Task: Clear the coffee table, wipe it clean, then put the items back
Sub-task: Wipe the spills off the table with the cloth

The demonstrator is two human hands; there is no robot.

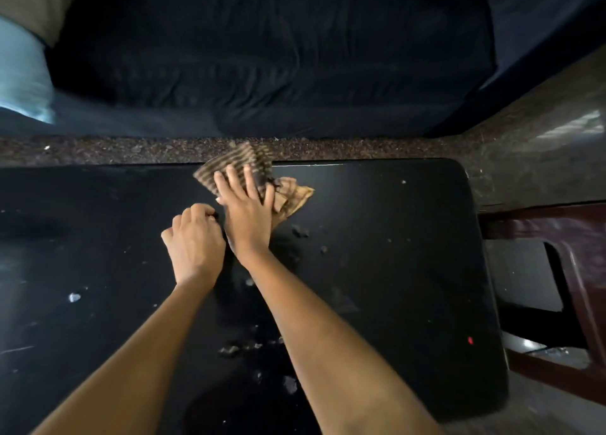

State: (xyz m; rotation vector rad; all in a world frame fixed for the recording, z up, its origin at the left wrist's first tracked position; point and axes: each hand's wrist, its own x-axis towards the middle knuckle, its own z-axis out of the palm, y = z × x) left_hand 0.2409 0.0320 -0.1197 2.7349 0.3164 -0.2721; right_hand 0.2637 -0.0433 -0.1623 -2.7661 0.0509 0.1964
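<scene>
The black coffee table [393, 270] fills the lower view, dusty and dotted with crumbs and small scraps [298, 231]. A brown striped cloth [242, 162] lies at the table's far edge, partly hanging over it. My right hand [246, 211] presses flat on the cloth with fingers spread. My left hand [193, 237] sits just to its left on the tabletop with its fingers curled under; what they hold, if anything, is hidden.
A dark blue sofa [278, 73] runs along the far side, past a strip of speckled floor [98, 151]. A light pillow [23, 80] sits at its left end. A dark red plastic chair [564, 270] stands against the table's right edge.
</scene>
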